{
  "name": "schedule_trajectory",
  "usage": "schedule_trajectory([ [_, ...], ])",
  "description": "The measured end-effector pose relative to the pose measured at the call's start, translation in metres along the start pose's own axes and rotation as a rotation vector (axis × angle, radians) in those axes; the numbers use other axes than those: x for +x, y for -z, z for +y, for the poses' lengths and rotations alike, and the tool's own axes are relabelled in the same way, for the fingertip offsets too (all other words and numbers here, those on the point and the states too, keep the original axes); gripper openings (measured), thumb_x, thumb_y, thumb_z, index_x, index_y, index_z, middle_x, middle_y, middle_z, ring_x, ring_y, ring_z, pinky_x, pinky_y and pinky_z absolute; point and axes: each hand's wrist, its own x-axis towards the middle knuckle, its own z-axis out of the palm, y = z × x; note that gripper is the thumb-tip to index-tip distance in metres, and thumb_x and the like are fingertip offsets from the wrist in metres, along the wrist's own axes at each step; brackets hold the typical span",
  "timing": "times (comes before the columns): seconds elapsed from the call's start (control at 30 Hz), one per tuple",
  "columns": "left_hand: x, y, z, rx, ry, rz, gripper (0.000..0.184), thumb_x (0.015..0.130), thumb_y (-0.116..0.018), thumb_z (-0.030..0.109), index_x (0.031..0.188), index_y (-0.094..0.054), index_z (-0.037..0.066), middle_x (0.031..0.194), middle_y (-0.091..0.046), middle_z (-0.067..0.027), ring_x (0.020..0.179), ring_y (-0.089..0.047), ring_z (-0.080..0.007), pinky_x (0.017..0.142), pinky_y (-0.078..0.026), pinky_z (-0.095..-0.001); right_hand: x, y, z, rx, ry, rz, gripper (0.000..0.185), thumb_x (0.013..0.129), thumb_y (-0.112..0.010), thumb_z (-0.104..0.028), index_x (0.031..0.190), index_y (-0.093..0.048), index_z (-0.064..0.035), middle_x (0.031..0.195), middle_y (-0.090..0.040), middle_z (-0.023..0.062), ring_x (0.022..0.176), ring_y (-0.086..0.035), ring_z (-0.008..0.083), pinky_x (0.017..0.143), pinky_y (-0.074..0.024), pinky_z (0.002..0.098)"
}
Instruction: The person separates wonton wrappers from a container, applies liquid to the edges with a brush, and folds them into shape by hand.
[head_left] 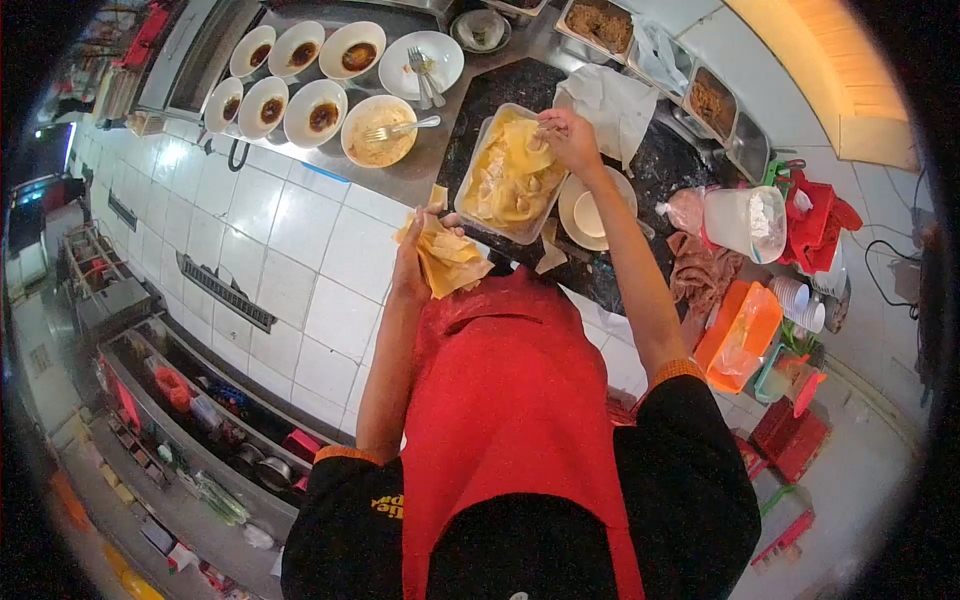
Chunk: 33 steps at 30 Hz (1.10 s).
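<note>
My left hand [408, 262] is closed around a stack of thin yellow wonton wrappers [452, 262], held in front of the apron below the counter's edge. My right hand [572, 142] reaches over a clear plastic tub [533, 232], its fingertips pinched on a pale folded wonton [538, 138] near the tub's far end. Inside the tub lie several filled wontons [500, 200] and a yellow sheet [515, 160]. Below my right forearm stands a small white bowl [588, 214] on a plate, partly covered by the arm.
Several white bowls with dark sauce [323, 117] stand at the counter's left, beside a bowl with a fork [378, 150] and a plate with cutlery [440, 62]. Metal trays of minced filling [600, 25] line the back right. A white tub [745, 222] and orange basket [738, 335] stand at right.
</note>
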Motion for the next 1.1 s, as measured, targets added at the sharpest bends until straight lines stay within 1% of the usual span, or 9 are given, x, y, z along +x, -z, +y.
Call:
schedule_trajectory([
  [0.13, -0.005, 0.001, 0.003, 0.04, -0.03, 0.065, 0.046, 0.106, -0.05, 0.045, 0.134, -0.048, 0.009, 0.108, -0.064, -0.0106, 0.095, -0.065, -0.026, 0.085, -0.059, -0.045, -0.008, -0.011, -0.005, -0.234, 0.191, 0.137, 0.03, 0.085, -0.073, -0.005, 0.113, -0.065, -0.0001, 0.097, -0.073, 0.0146, 0.089, -0.072, 0.0311, 0.081, -0.0553, 0.0383],
  [0.3, -0.004, 0.01, 0.002, 0.038, -0.041, 0.044, 0.048, 0.106, -0.048, 0.045, 0.137, -0.047, 0.009, 0.116, -0.063, -0.0129, 0.099, -0.065, -0.027, 0.087, -0.059, -0.046, -0.045, -0.028, -0.034, -0.642, 0.361, 0.403, 0.028, 0.089, -0.069, -0.011, 0.116, -0.066, -0.0043, 0.114, -0.068, 0.0174, 0.114, -0.06, 0.0363, 0.1, -0.0463, 0.0463],
  [0.33, -0.004, 0.009, 0.002, 0.03, -0.027, 0.014, 0.051, 0.106, -0.047, 0.046, 0.14, -0.045, 0.008, 0.122, -0.062, -0.0145, 0.103, -0.065, -0.0276, 0.09, -0.058, -0.0469, -0.049, -0.036, -0.027, -0.643, 0.361, 0.406, 0.028, 0.089, -0.069, -0.011, 0.116, -0.066, -0.0043, 0.114, -0.068, 0.0174, 0.114, -0.06, 0.0363, 0.1, -0.0463, 0.0463],
  [0.4, -0.002, 0.002, -0.001, 0.032, -0.033, 0.007, 0.054, 0.107, -0.046, 0.047, 0.144, -0.042, 0.008, 0.13, -0.059, -0.016, 0.108, -0.063, -0.0287, 0.094, -0.056, -0.0487, -0.061, -0.051, -0.024, -0.518, 0.301, 0.106, 0.03, 0.09, -0.067, -0.013, 0.119, -0.065, -0.0043, 0.115, -0.067, 0.0178, 0.115, -0.059, 0.0378, 0.104, -0.0433, 0.0472],
  [0.53, 0.005, -0.012, -0.006, 0.043, -0.04, -0.057, 0.062, 0.107, -0.042, 0.047, 0.153, -0.032, 0.007, 0.151, -0.045, -0.0201, 0.127, -0.056, -0.0342, 0.108, -0.048, -0.0541, -0.069, -0.05, -0.041, -0.429, 0.295, 0.111, 0.031, 0.091, -0.068, -0.016, 0.119, -0.066, -0.0039, 0.123, -0.066, 0.0182, 0.119, -0.058, 0.037, 0.105, -0.044, 0.0463],
  [0.73, 0.02, -0.034, -0.017, 0.184, -0.044, -0.167, 0.061, 0.108, -0.04, 0.044, 0.155, -0.026, 0.007, 0.159, -0.036, -0.0192, 0.142, -0.043, -0.0381, 0.115, -0.04, -0.0567, -0.087, -0.032, -0.071, -0.134, 0.173, 0.267, 0.023, 0.089, -0.072, -0.011, 0.112, -0.07, -0.0033, 0.112, -0.071, 0.0143, 0.108, -0.066, 0.0317, 0.098, -0.05, 0.0399],
  [0.83, 0.021, -0.061, -0.022, 0.12, 0.007, -0.24, 0.057, 0.11, -0.037, 0.04, 0.156, -0.028, 0.008, 0.157, -0.04, -0.0173, 0.14, -0.046, -0.0348, 0.117, -0.04, -0.0506, -0.11, -0.019, -0.117, -0.032, 0.016, 0.098, 0.021, 0.088, -0.073, -0.007, 0.108, -0.071, -0.0038, 0.104, -0.074, 0.011, 0.102, -0.068, 0.0289, 0.093, -0.0517, 0.0383],
  [0.97, 0.027, -0.088, -0.035, 0.141, 0.031, -0.244, 0.057, 0.11, -0.032, 0.044, 0.156, -0.029, 0.01, 0.156, -0.043, -0.0142, 0.14, -0.047, -0.0309, 0.117, -0.041, -0.0477, -0.131, -0.014, -0.137, -0.189, 0.244, 0.103, 0.019, 0.086, -0.077, -0.01, 0.104, -0.072, -0.0035, 0.099, -0.074, 0.0106, 0.092, -0.069, 0.0244, 0.085, -0.0522, 0.0344],
  [1.1, 0.038, -0.089, -0.046, 0.193, 0.033, -0.268, 0.057, 0.11, -0.029, 0.046, 0.155, -0.031, 0.011, 0.155, -0.045, -0.0139, 0.138, -0.049, -0.0302, 0.115, -0.043, -0.0462, -0.141, -0.004, -0.138, -0.301, 0.289, 0.142, 0.02, 0.083, -0.078, -0.007, 0.102, -0.072, -0.0048, 0.098, -0.073, 0.0094, 0.097, -0.068, 0.03, 0.091, -0.0497, 0.0398],
])
